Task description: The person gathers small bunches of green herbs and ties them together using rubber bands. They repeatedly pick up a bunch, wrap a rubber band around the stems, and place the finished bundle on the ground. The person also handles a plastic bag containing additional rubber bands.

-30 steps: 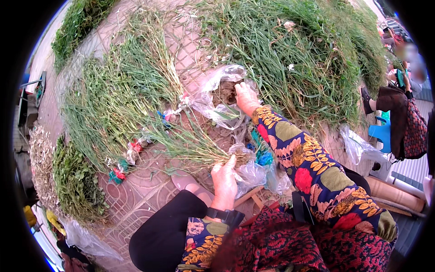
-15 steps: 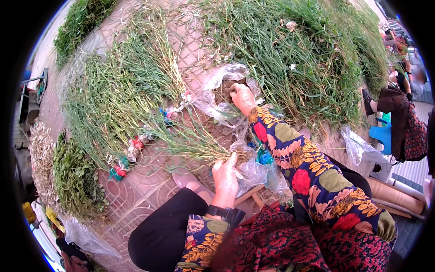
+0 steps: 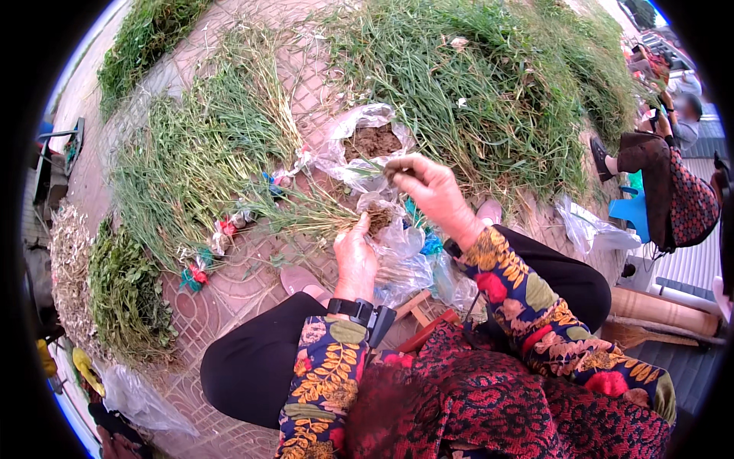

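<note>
1. Your left hand [image 3: 355, 258] closes on the bunch [image 3: 310, 216], thumb uppermost, just above the roots [image 3: 379, 219]; the green tops fan out beyond it to the left. Firm but not crushing seems best here, since thin stems would likely bruise.

2. Your right hand [image 3: 437, 195] has thumb and fingertips drawn together on a dark clump [image 3: 393, 176] — soil, by the look of it. A light pinch should serve: squeezed hard, it may crumble and fall.

3. The open bag [image 3: 334, 148] of soil [image 3: 372, 142] sits just beyond your right fingertips, a little to the left. Carrying the clump low and close to that mouth would likely waste less.

4. The roots lie between your hands, over crumpled plastic [image 3: 407, 260] on the right of your left hand. Steadying the bunch there — roots together, plastic spread beneath — should catch loose crumbs.

5. Tied bundles [image 3: 180, 164] lie beyond your left hand, to the left; the grass heap [image 3: 489, 99] lies beyond your right. Mind stray blades near your fingertips, which could snag.
</note>
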The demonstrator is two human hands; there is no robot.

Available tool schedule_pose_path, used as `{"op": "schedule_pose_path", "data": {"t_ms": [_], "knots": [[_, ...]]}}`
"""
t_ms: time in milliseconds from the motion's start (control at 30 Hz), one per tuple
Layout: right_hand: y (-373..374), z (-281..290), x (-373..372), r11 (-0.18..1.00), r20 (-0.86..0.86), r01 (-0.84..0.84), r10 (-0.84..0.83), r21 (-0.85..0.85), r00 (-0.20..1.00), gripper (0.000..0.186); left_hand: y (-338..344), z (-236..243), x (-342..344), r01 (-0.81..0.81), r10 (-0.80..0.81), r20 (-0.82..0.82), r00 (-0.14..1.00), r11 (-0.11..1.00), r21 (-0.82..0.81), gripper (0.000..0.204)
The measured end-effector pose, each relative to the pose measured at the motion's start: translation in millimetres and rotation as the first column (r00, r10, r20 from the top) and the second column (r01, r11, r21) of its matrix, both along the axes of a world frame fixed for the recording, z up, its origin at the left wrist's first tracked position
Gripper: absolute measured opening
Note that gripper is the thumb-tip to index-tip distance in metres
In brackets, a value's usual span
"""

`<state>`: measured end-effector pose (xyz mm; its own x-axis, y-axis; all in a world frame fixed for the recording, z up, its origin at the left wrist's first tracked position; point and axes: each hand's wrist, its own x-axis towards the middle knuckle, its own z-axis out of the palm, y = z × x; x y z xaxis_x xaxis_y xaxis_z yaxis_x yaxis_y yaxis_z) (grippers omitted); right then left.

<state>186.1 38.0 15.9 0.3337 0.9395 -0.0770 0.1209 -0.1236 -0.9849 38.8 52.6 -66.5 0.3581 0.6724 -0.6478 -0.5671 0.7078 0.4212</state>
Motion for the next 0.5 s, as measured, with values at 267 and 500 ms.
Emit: {"op": "schedule_pose_path", "data": {"t_ms": [267,500], "knots": [[-37.9,-7.5,-41.5,0.999,0.232,0.013,-0.005,-0.033,0.973,0.015,-0.1,-0.6,-6.6,0.11,-0.102,-0.059,0.993,0.983,0.15,0.014],[-45.3,-25.2,-39.8,0.999,0.46,-0.042,0.032,0.01,0.888,0.012,-6.0,-1.1,-8.7,0.109,-0.114,0.038,0.993,0.988,0.108,0.015]]}}
